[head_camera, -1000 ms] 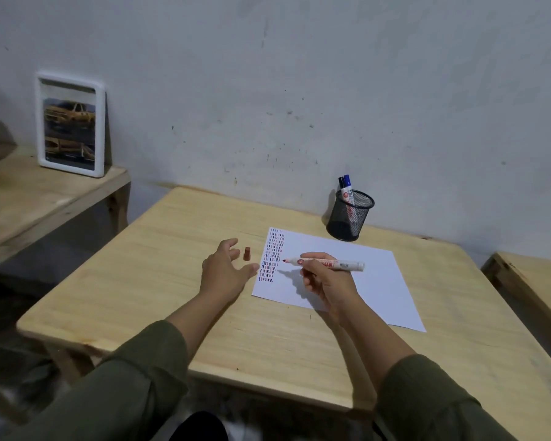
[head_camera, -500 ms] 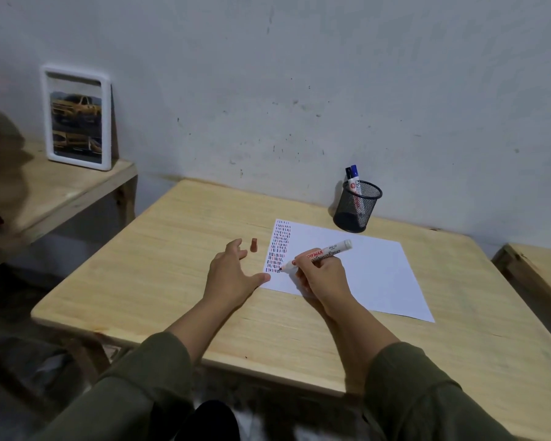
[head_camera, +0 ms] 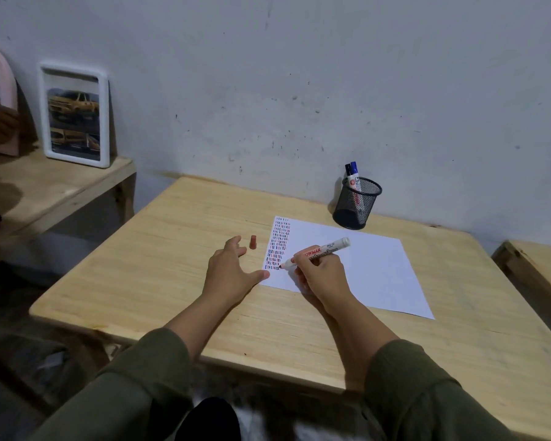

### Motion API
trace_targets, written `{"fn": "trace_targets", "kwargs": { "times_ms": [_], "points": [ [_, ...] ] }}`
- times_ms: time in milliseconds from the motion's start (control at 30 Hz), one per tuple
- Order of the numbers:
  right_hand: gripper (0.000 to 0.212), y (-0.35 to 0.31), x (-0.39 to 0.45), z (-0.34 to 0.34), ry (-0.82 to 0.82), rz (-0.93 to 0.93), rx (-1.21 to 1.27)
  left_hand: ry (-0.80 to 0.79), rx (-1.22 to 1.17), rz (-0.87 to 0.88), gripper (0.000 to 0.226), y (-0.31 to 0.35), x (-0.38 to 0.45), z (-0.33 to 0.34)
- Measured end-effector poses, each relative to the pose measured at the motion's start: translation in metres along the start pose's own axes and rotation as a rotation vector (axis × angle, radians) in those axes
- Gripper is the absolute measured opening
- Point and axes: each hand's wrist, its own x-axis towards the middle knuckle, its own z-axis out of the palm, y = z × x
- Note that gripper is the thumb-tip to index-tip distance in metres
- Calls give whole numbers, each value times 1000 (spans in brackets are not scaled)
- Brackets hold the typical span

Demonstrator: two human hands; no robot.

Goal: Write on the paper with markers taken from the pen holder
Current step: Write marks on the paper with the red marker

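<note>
Our right hand point(head_camera: 320, 275) pinches the red marker point(head_camera: 315, 253), tip at the paper point(head_camera: 357, 268) near-left corner; our left hand point(head_camera: 231, 272) lies open, empty. Paper's unpinned, so we might skid it.

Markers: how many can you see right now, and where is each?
3. One red marker in the right hand, tip on the paper; two markers upright in the pen holder. More may be hidden inside.

Your white paper point(head_camera: 357, 268) lies flat on the wooden table, rows of short red and dark dashes down its left edge. The uncapped red marker point(head_camera: 318, 252) slants tip-down onto those dashes. Behind the sheet, the black mesh pen holder point(head_camera: 357, 206) stands upright holding two capped markers point(head_camera: 352, 176).
</note>
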Motion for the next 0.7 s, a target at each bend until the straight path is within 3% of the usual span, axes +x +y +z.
{"fn": "trace_targets", "kwargs": {
  "times_ms": [300,467,567,700],
  "points": [
    [19,7,6,-1,15,20,-75,2,1,7,94,0,-1,-1],
    [6,1,8,-3,-20,120,305,26,-122,-42,78,5,13,-3],
    [11,-2,9,-6,-35,162,518,52,-170,-29,60,5,26,1],
    [11,-7,10,-11,-20,148,581,99,-101,-11,40,5,38,10]
  ]
}}
